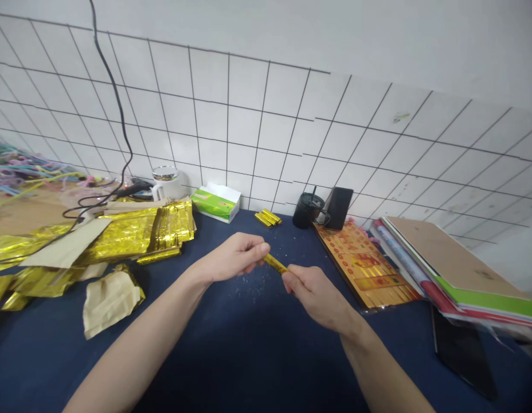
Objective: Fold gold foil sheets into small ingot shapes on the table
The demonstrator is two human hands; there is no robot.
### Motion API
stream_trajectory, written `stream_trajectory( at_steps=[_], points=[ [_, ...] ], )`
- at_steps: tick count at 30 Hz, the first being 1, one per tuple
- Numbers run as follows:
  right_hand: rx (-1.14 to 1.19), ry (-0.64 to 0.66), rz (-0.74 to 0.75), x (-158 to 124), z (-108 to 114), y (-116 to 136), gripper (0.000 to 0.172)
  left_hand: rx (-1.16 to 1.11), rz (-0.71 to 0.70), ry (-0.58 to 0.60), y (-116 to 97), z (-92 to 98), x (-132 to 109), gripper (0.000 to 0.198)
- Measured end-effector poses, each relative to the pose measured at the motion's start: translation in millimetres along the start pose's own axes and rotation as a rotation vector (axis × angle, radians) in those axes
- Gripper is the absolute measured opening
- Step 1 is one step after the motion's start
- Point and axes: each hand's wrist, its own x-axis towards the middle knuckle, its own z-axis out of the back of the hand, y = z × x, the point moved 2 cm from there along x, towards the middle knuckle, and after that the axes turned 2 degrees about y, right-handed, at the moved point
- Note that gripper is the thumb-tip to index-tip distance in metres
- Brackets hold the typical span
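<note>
Between my two hands, above the dark blue tabletop (249,355), is a thin roll of gold foil paper (275,264), slanting down to the right. My left hand (240,255) pinches its upper left end with thumb and fingers. The lower right end sits in the closed fingers of my right hand (311,292). Behind the hands, near the wall, several finished-looking gold rolls (268,217) lie side by side. To the left spreads a heap of gold foil sheets (132,232), with a crumpled piece of foil paper (111,299) in front, its pale backing up.
A green tissue pack (216,202) and a white mug (166,186) stand at the back left. At the back right are a dark cup (308,211) and a propped phone (339,207). Orange printed packets (364,261), stacked folders (459,264) and a black tablet-like slab (461,350) lie right.
</note>
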Motion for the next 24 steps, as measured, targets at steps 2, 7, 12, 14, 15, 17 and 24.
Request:
stream_trajectory(
  at_steps=[2,7,12,14,15,17,24],
  points=[
    [-0.202,-0.089,-0.008,0.3,-1.2,-1.6,0.037,0.06,0.067,0.011,0.1,-0.1,0.2,0.044],
    [-0.364,-0.197,-0.019,-1.5,8.1,-1.0,0.029,0.14,0.153,0.044,-2.3,-5.8,1.4,0.03],
    [0.034,0.084,-0.055,-2.4,15.9,2.6,0.03,0.331,0.012,0.036,-12.5,-27.1,1.4,0.011],
    [0.127,0.17,-0.041,-1.9,12.9,2.5,0.033,0.329,-0.002,0.056,-14.6,-34.6,1.4,0.011],
    [0.155,0.184,-0.038,-1.5,11.1,2.0,0.034,0.318,0.001,0.069,-14.8,-36.8,1.5,0.011],
    [0.176,0.182,-0.035,-0.9,8.2,0.6,0.034,0.286,0.017,0.101,-13.8,-38.4,2.0,0.013],
    [0.136,0.163,-0.03,-1.6,11.4,-1.0,0.033,0.201,-0.028,0.075,-3.8,-22.5,3.5,0.022]
  ],
)
